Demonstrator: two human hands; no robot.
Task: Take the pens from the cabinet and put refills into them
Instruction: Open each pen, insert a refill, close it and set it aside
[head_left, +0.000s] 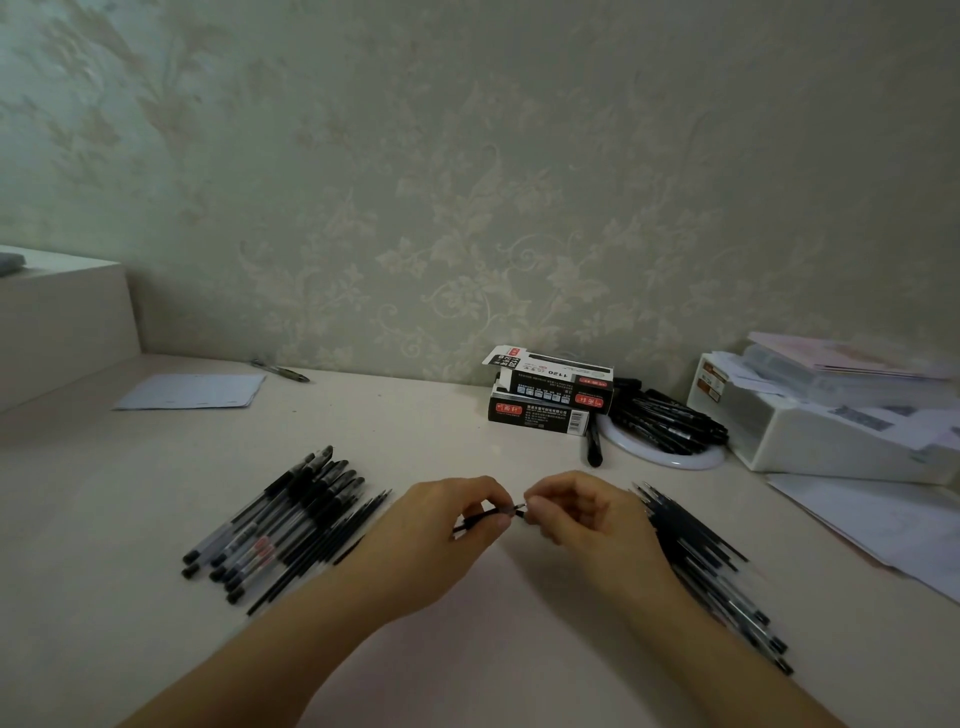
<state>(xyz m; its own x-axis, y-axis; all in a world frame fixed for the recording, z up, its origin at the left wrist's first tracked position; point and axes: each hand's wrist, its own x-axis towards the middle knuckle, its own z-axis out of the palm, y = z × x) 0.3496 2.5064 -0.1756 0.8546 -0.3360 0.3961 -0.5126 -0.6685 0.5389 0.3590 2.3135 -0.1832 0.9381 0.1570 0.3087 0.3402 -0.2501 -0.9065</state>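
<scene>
Fingertips (496, 506) of my left hand (447, 525) pinch a black pen (480, 519) at mid-desk, while my right hand (571, 512) pinches its tip end. I judge we're midway: capped pens (280, 519) lie grouped left, and a blurred pile of pens or refills (701, 561) waits right.

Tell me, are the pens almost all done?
Can't say exactly. Pens are already out on the desk: a row of pens on the left and a pile on the right. Right now the left hand and right hand pinch one pen together. Which heap is finished isn't clear.
</scene>
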